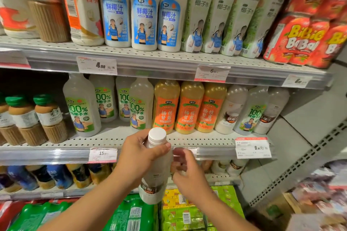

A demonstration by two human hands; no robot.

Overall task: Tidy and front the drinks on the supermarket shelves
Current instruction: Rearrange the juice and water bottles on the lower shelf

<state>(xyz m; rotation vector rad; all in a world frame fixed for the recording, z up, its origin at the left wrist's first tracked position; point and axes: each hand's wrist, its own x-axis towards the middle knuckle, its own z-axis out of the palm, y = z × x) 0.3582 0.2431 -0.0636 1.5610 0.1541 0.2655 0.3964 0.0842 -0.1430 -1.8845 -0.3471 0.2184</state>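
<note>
Head cam view, so I'm looking down at both hands in front of the drinks shelves. My left hand [139, 154] is wrapped round the neck of a white-capped bottle [155, 172], thumb and fingers curled just under the cap, and it's holding it upright, slightly tilted, out in front of the middle shelf [187, 141]. The bottle is in the air, not standing on anything, its base hanging over the green packs [129, 215] lower down. It has a dark label band near the bottom.

My right hand [185, 170] is right beside the bottle on its right side, fingers loosely curled. It's motion-blurred, so I honestly can't tell if it's touching the bottle or gripping anything.

On the middle shelf behind the hands: green-labelled 100% bottles [82, 110], three orange-labelled bottles [187, 110] side by side, then a mixed lot further right with one more bottle carrying a dark label [230, 110] like the one I'm holding. Small coffee bottles with green caps [47, 118] sit at the far left.

Top shelf has blue-labelled bottles [142, 13], pale tall ones [223, 17] next to them, and red cans [300, 39] at the right end. Price tags [252, 148] hang along the shelf edges.
</note>
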